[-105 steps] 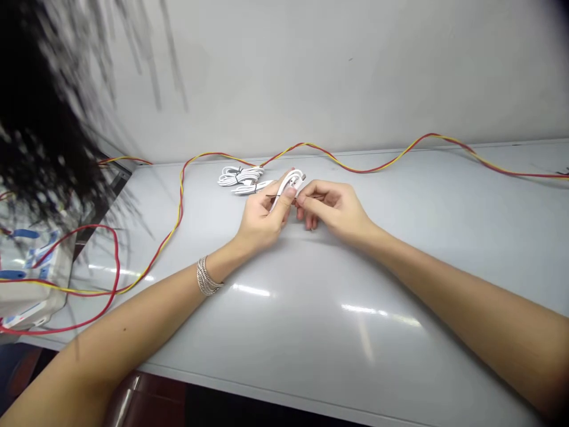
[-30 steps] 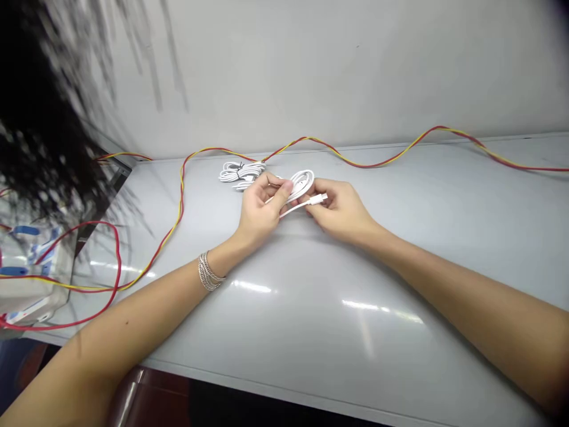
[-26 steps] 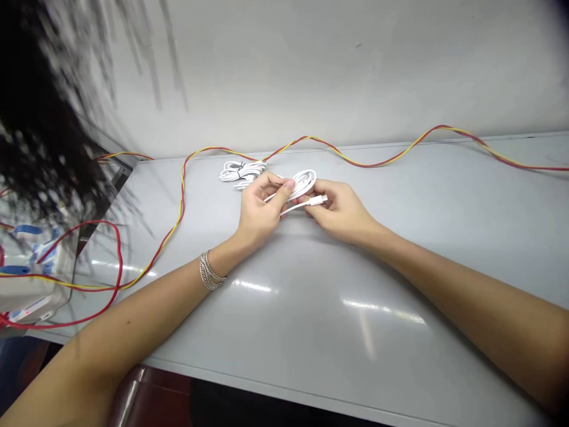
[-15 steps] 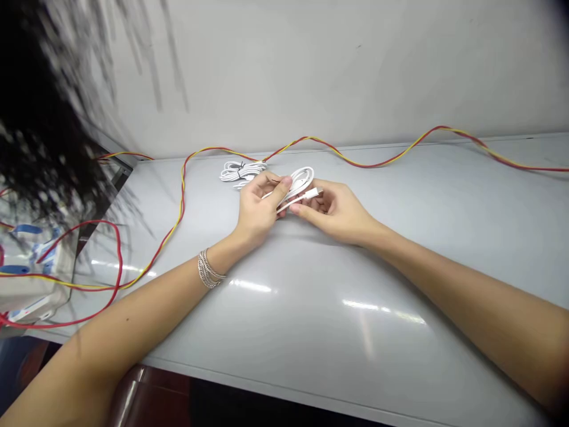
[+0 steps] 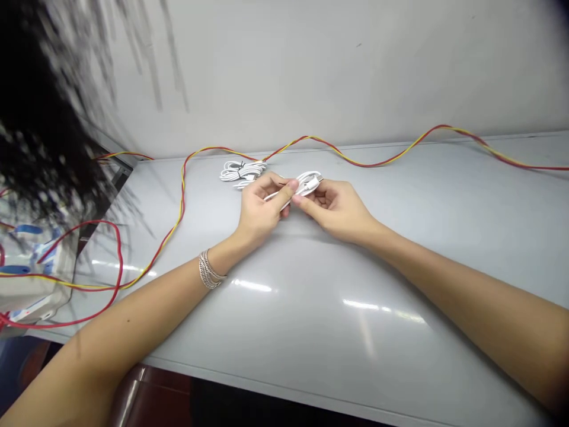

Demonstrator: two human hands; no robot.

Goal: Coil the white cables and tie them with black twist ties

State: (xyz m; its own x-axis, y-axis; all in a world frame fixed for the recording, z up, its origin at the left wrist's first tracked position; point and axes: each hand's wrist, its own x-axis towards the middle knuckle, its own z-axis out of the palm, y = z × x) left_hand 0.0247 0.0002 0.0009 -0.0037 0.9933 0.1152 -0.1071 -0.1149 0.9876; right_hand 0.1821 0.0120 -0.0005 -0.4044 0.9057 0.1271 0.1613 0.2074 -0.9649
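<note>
Between my two hands is a coiled white cable [image 5: 306,185] with a white plug that has a metal tip. My left hand [image 5: 263,204] pinches the coil between thumb and fingers, and a dark thin tie sticks out near its fingertips. From the other side, my right hand [image 5: 335,204] closes on the coil's right end, its thumb pressed against the cable below the plug. Just behind my left hand, a bundle of white cable [image 5: 242,171] bound with a dark tie lies on the grey table [image 5: 284,320].
A twisted red and yellow wire [image 5: 373,165] runs along the table's back by the pale wall [image 5: 311,71] and loops down at left. A white and blue device [image 5: 44,296] stands at the far left. Dark hair [image 5: 40,107] blocks the upper left.
The plug end has tipped upward and now lies against the coil's loops instead of pointing out below them. The coil looks flatter. Both hands have shifted only slightly.
</note>
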